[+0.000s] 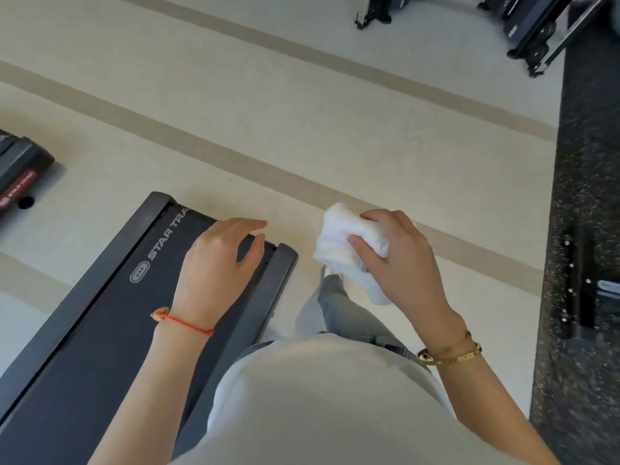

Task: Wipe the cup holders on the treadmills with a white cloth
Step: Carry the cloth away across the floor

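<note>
- Gripping the white cloth (349,243) bunched in our right hand (399,260), fingers curled round it, we hold it above the pale floor (302,129).
- Our left hand (218,263) hangs empty, fingers loosely spread, over the treadmill (100,313) deck's end.
- Farther off, more treadmills (530,25) stand; we see no cup holders.

The treadmill (100,313) runs off the bottom and left edges, so its cup holders cannot be seen. The left hand (214,273) covers part of its end. The right hand's fingers (360,245) hide part of the white cloth (342,243).
</note>
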